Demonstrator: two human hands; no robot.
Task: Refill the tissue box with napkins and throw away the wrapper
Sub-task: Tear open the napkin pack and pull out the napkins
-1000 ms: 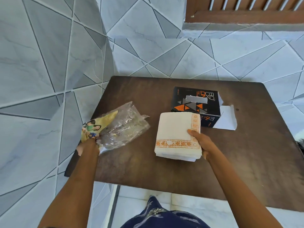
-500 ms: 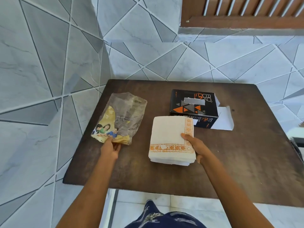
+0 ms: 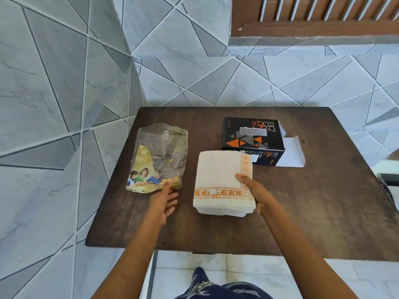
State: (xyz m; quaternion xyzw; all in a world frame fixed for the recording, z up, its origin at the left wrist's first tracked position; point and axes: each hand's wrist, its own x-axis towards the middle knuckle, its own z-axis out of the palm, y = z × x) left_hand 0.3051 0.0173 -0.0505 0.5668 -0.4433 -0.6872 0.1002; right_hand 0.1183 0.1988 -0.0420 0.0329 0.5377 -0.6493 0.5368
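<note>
A stack of white napkins with an orange patterned border lies in the middle of the dark wooden table. My right hand grips its near right corner, thumb on top. The clear plastic wrapper, printed with a picture of people, lies flat on the table's left side. My left hand hovers just in front of the wrapper with fingers spread, one fingertip at its near edge. Behind the napkins stands the black tissue box with orange triangles, its white end flap open to the right.
Grey tiled walls enclose the table at the left and back. A brown wooden shutter sits high on the back wall. The table's near edge is close to my body, with white floor tiles below it.
My left hand laid the wrapper flat on the table's left side and let go of it, pulling back slightly. My right hand stayed on the napkin stack.
</note>
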